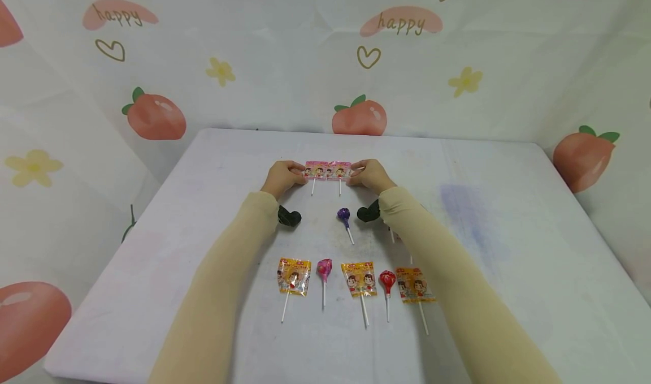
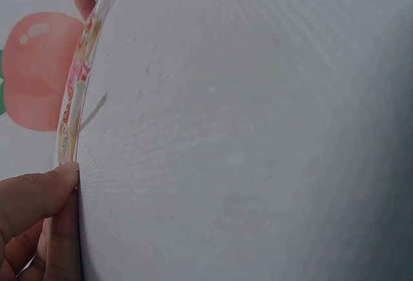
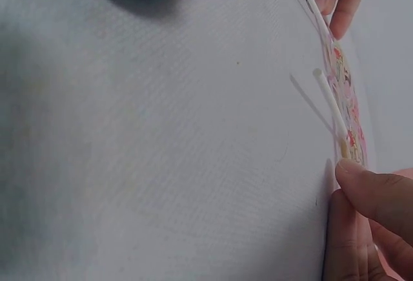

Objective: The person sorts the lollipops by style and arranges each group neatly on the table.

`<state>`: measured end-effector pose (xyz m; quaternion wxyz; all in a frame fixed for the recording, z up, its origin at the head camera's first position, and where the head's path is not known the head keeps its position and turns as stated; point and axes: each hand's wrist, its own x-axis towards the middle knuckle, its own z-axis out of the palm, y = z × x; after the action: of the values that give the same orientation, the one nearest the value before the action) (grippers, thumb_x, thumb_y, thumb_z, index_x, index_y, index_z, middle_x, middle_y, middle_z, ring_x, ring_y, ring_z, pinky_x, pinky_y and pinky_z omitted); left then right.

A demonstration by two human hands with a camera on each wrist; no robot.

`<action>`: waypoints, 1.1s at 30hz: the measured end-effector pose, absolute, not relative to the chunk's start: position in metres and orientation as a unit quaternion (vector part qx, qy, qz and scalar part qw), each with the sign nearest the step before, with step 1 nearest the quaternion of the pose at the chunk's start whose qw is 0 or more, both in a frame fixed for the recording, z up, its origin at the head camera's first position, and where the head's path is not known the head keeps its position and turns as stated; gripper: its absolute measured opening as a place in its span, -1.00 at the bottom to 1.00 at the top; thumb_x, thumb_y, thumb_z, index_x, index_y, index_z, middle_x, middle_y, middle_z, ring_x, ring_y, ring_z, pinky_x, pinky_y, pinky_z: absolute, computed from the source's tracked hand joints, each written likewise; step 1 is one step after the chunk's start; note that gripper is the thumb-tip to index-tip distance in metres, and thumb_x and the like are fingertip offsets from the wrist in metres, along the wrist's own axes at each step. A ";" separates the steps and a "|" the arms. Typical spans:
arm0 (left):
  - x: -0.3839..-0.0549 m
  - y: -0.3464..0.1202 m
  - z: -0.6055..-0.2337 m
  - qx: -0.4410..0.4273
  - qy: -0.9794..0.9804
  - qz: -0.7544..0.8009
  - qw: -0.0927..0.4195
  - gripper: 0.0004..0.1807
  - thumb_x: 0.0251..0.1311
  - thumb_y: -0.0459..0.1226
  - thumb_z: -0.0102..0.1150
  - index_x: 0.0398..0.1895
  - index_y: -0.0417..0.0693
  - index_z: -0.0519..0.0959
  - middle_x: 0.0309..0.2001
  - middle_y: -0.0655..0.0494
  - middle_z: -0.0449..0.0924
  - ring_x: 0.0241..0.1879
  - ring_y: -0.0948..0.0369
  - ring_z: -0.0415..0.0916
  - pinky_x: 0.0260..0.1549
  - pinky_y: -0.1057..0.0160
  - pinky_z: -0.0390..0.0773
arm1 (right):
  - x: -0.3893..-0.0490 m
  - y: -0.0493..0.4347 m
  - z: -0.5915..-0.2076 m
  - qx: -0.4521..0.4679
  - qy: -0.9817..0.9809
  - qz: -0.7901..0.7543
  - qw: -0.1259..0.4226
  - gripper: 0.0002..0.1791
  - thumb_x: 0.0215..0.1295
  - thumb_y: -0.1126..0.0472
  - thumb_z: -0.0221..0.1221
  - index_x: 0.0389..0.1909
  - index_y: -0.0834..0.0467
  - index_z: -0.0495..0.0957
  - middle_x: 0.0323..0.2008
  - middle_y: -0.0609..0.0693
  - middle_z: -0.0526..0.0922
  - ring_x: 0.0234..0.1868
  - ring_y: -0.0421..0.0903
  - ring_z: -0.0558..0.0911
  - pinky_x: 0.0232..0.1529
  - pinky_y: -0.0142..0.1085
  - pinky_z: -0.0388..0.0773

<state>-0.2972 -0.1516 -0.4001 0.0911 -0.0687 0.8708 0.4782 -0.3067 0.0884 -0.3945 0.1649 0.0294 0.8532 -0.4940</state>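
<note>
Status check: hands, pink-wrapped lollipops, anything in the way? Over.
Left hand, right hand pinching outer wrapper edges. Two pink-wrapped lollipops side by side. Purple lollipop nearby, seemingly clear.

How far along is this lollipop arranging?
Seemingly done: the near row, laid side by side. In hand: two pink-wrapped lollipops, pinched by left hand and right hand. Perhaps remaining: the purple lollipop, lying apart, and those whose sticks show beside the right sleeve.
</note>
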 end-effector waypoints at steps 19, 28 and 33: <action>-0.297 -0.151 -0.400 -0.074 0.872 0.475 0.095 -0.59 0.10 -0.36 0.35 0.06 -0.11 0.59 -0.25 0.06 0.58 -0.22 0.18 0.45 -0.09 0.26 0.44 | -0.309 0.086 -0.395 0.035 0.862 -0.477 0.166 -0.44 0.12 0.33 0.37 0.19 0.19 0.49 -0.05 0.11 0.59 -0.23 -0.16 0.47 -0.29 -0.45 0.39; -0.296 -0.151 -0.399 -0.071 0.872 0.476 0.090 -0.60 0.09 -0.36 0.35 0.05 -0.13 0.59 -0.24 0.05 0.57 -0.24 0.18 0.46 -0.13 0.27 0.45 | -0.306 0.086 -0.393 0.032 0.861 -0.480 0.167 -0.43 0.13 0.34 0.35 0.20 0.20 0.48 -0.08 0.12 0.59 -0.25 -0.16 0.47 -0.28 -0.46 0.39; -0.296 -0.151 -0.399 -0.068 0.874 0.473 0.090 -0.60 0.10 -0.36 0.35 0.06 -0.13 0.59 -0.24 0.05 0.57 -0.25 0.19 0.47 -0.15 0.28 0.45 | -0.307 0.086 -0.393 0.030 0.860 -0.482 0.166 -0.44 0.14 0.34 0.35 0.20 0.21 0.48 -0.13 0.09 0.58 -0.28 -0.17 0.46 -0.32 -0.47 0.39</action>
<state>-0.2956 -0.1512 -0.3990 0.0899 -0.0685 0.8740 0.4725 -0.3066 0.0856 -0.3931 0.1664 0.0297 0.8599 -0.4817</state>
